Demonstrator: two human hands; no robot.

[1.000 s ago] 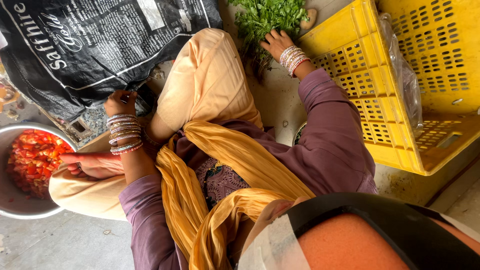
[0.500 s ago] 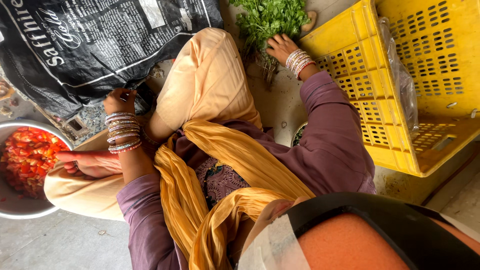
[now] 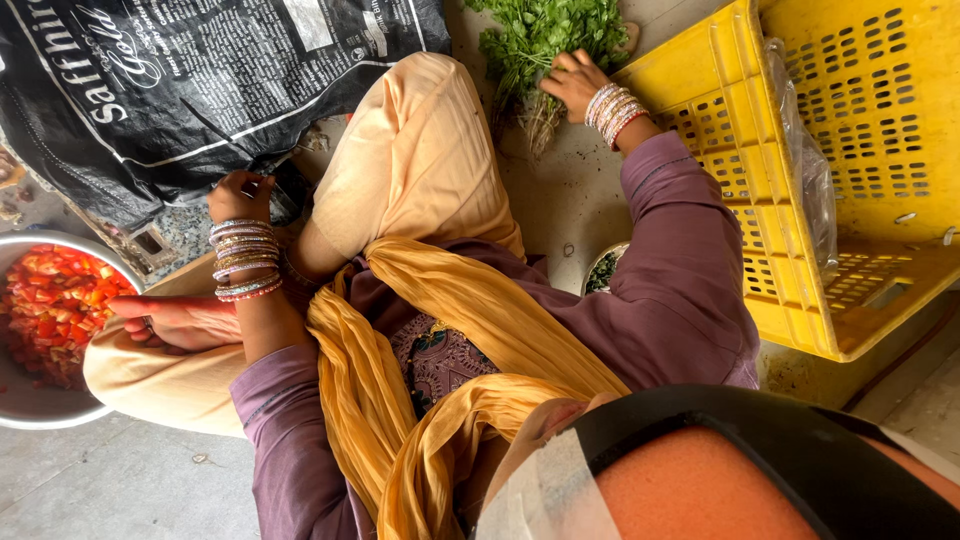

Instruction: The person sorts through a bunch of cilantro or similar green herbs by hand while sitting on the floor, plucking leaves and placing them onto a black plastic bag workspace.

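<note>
1. Your right hand (image 3: 573, 82) closes on the leafy green bunch (image 3: 545, 40) lying on the floor beside the yellow crate (image 3: 800, 170); loose stems could slip free.
2. Your left hand (image 3: 238, 196), apparently closed near the black sack (image 3: 190, 90); whether it grips anything cannot be told.

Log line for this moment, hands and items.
right hand grips green herb bunch | left hand at black sack edge | yellow crate beside

Head-worn view, steeply downward, close.

Grey floor (image 3: 120, 480) under herb bunch (image 3: 545, 40), yellow crate (image 3: 800, 200), black sack (image 3: 180, 90), perhaps steel bowl (image 3: 25, 405).
</note>
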